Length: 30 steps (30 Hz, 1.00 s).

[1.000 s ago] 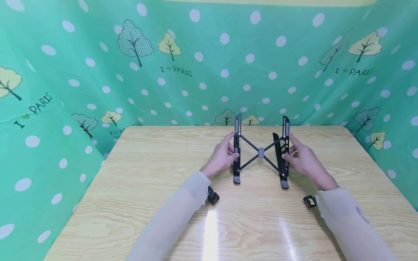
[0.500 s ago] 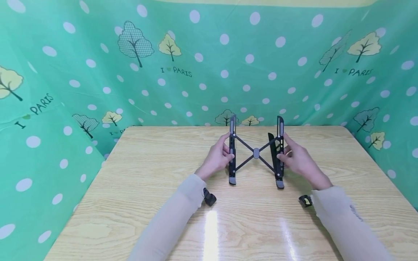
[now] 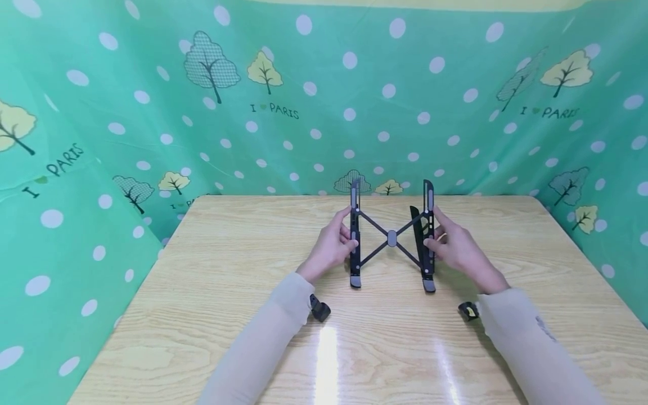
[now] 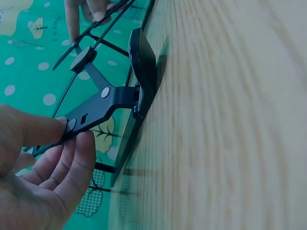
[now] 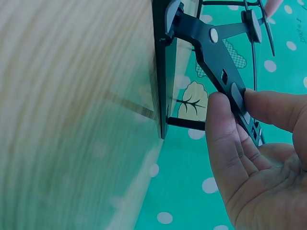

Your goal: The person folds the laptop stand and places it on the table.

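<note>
A black folding laptop stand stands unfolded on the table, its two side arms joined by crossed bars with an oval grey hub. My left hand pinches the left side arm between thumb and fingers. On the other side, my right hand pinches the right side arm the same way. In the left wrist view, the thumb presses a grey pad on the tilted arm, and a raised front lip shows. In the right wrist view, the right arm slopes above its base bar.
The light wooden table runs back to a green dotted curtain printed with trees. Black wrist cameras hang near both cuffs. Two bright light reflections lie on the front of the table.
Both hands and the laptop stand have shifted left together across the table. Their grips on the side arms look the same, and the stand stays unfolded.
</note>
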{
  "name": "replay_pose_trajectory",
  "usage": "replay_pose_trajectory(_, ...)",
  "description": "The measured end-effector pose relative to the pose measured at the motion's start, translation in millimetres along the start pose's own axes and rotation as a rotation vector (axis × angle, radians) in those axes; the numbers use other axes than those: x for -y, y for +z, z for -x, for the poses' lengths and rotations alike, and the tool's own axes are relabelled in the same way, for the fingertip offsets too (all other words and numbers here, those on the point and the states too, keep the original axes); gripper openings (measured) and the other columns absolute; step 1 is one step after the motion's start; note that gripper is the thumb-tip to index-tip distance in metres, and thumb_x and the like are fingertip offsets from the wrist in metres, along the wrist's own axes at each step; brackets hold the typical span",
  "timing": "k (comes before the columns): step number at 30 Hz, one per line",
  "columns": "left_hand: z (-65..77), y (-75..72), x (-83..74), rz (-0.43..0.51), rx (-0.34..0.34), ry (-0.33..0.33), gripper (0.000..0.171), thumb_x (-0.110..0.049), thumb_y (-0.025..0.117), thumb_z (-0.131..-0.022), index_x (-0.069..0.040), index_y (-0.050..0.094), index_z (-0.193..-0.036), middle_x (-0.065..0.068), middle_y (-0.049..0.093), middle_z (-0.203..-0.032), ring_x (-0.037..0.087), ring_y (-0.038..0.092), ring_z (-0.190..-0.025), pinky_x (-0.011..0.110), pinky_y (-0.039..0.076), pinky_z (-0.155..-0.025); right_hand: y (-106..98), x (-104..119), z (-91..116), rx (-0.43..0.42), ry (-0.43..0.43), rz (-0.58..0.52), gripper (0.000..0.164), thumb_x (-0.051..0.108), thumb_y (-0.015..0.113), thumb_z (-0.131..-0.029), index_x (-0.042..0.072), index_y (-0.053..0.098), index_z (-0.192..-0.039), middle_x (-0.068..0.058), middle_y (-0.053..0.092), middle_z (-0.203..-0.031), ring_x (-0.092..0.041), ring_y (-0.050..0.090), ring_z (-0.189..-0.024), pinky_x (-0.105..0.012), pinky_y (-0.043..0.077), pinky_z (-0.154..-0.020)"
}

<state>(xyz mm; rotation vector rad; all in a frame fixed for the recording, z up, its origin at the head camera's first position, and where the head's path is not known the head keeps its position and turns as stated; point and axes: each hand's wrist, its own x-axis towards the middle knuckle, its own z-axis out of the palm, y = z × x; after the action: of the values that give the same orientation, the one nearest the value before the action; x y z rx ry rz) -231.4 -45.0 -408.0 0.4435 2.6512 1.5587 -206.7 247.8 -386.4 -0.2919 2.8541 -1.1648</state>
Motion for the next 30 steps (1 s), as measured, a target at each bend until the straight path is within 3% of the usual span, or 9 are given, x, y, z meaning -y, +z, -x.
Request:
replay_pose_trajectory(12,5.3,-8.5,5.0,0.027,-0.004,-0.029,0.088,0.005,0.069,-0.082,-0.028,0.025,-0.151,0.007,0.055,-0.092,0.018,0.059,-0.076,0.024,0.055,-0.063,9.2,5.2,-3.8,0.002,-0.041,-0.002,0.084,0.009,0.059,-0.093,0.013,0.002,-0.154,-0.015,0.056,-0.094,-0.029,0.061,-0.068,-0.032,0.054,-0.056)
replay_pose_trajectory(30,12.2,-21.1,11.5,0.033,-0.017,-0.034,0.088,0.006,0.068,-0.082,-0.026,0.024,-0.152,0.009,0.055,-0.093,0.021,0.059,-0.078,0.025,0.056,-0.062,20.2,16.5,-8.4,0.017,-0.019,-0.034,0.085,0.008,0.059,-0.093,0.021,0.001,-0.154,-0.016,0.055,-0.095,-0.031,0.062,-0.066,-0.036,0.055,-0.056)
